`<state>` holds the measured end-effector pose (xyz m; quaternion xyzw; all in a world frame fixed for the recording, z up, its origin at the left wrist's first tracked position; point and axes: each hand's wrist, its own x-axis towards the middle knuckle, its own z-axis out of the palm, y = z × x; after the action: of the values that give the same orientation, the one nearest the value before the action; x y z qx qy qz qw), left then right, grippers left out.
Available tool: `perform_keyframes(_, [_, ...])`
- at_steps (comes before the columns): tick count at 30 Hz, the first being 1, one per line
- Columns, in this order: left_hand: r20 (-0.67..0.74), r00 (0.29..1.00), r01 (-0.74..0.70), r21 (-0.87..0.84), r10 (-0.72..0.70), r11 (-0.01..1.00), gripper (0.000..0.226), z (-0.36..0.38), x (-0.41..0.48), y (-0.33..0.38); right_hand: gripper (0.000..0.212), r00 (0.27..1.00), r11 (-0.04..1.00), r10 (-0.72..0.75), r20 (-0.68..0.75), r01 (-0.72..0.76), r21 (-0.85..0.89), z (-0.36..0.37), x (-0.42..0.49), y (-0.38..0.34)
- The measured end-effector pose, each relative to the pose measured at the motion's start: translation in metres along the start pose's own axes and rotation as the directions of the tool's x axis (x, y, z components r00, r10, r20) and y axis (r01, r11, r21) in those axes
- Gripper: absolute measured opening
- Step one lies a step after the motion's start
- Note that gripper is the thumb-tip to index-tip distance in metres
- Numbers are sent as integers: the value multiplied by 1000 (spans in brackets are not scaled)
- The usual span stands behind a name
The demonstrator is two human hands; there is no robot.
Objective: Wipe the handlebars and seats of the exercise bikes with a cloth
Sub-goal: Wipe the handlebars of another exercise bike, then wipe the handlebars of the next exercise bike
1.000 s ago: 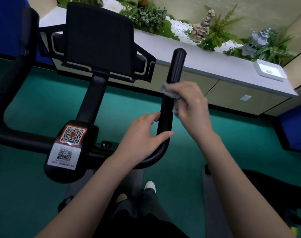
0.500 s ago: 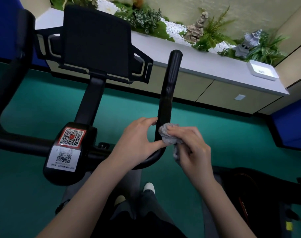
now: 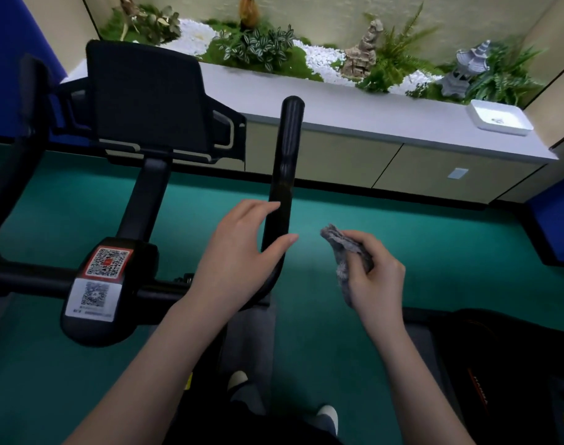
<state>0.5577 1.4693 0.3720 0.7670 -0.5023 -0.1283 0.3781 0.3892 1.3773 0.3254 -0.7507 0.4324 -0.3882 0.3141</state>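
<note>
The right hand [image 3: 378,281] pinches a crumpled, fuzzy grey cloth [image 3: 345,248] in curled fingers, held clear just right of the smooth black tubular handlebar [image 3: 285,162]. The left hand [image 3: 239,261] lies loose-fingered against that bar near its lower bend, thumb across its front.

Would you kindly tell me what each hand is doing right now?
Left hand: open, fingers relaxed against the handlebar.
Right hand: gripping the grey cloth, off the handlebar.

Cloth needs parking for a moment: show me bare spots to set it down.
The grey counter lies bare from the handlebar tip to the white tray. Behind it, the planter is crowded with plants, pebbles and ornaments.
</note>
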Motion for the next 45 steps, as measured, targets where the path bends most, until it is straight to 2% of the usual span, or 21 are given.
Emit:
perform_keyframes(5, [1, 997, -80, 15, 80, 997, 41, 44, -2, 48, 34, 996, 996, 89, -17, -88, 9, -46, -7, 30])
perform_keyframes(14, [250, 949, -203, 14, 193, 979, 43, 178, -27, 145, 31, 961, 973, 228, -158, -229, 9, -184, -33, 109])
perform_keyframes(19, [373, 905, -251, 77, 206, 965, 48, 240, -41, 182, 28, 942, 959, 269, -203, -282, -39, -250, -47, 148])
perform_keyframes(22, [397, 898, -255, 116, 191, 960, 45, 260, -45, 192, 27, 926, 948, 304, -223, -318, -30, -274, -44, 162])
perform_keyframes(28, [430, 899, -210, 265, 80, 941, 51, 275, -32, 173, 28, 947, 955, 286, -146, -294, -31, -269, -11, 180])
perform_keyframes(35, [404, 912, -117, 410, -65, 904, 59, 292, 34, 133, 27, 973, 973, 229, -23, -229, -33, -238, 53, 201])
perform_keyframes(41, [382, 918, -78, 435, -105, 897, 67, 317, 121, 112, 27, 975, 974, 221, 11, -220, -50, -222, 143, 220])
perform_keyframes(45, [392, 915, -100, 450, -95, 887, 67, 334, 179, 108, 28, 973, 970, 230, -9, -230, -75, -213, 199, 235])
